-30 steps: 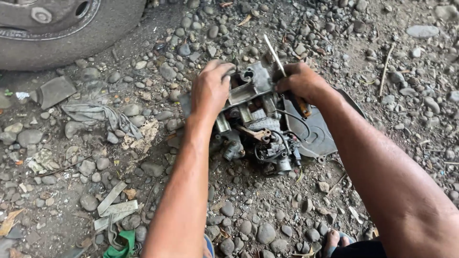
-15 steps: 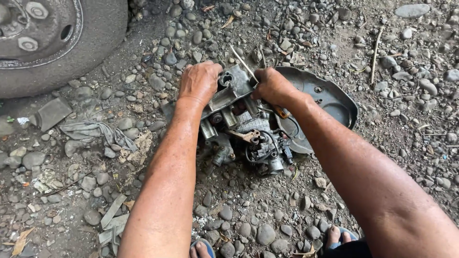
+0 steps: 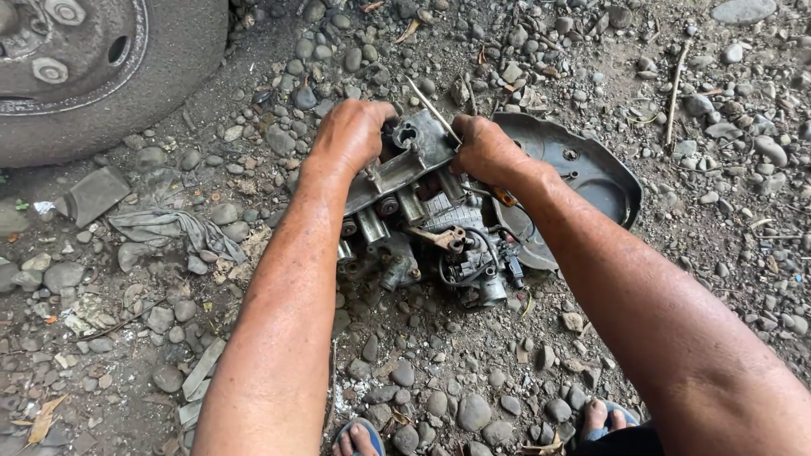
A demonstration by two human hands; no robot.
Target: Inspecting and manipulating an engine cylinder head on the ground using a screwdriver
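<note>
Ground: packed dirt strewn with rounded grey pebbles, dry leaves and a few twigs, pretty rough everywhere.
Far left: one truck wheel, worn black rubber round a dusty steel hub; I count three lug nuts showing.
Engine part: one greasy cast-metal assembly sitting mid-scene on the gravel, blocky grey top plate, stubby cylindrical fittings along its near side, black hoses looped at the near right.
Cover: one dark, flat, rounded metal plate lying right of the assembly and partly under it, dusty, small hole in the face.
Left hand: fingers curled and clamped over the far-left end of the top plate.
Right hand: fist wrapped around a thin tool with an orange handle, the handle end poking out near the wrist; a slim metal rod sticks up from the fist. Can't tell if the rod and the handle are one tool.
Left side: one crumpled grey rag and one flat slab of stone beside it.
Near edge: two feet in blue sandals, toes just showing.
</note>
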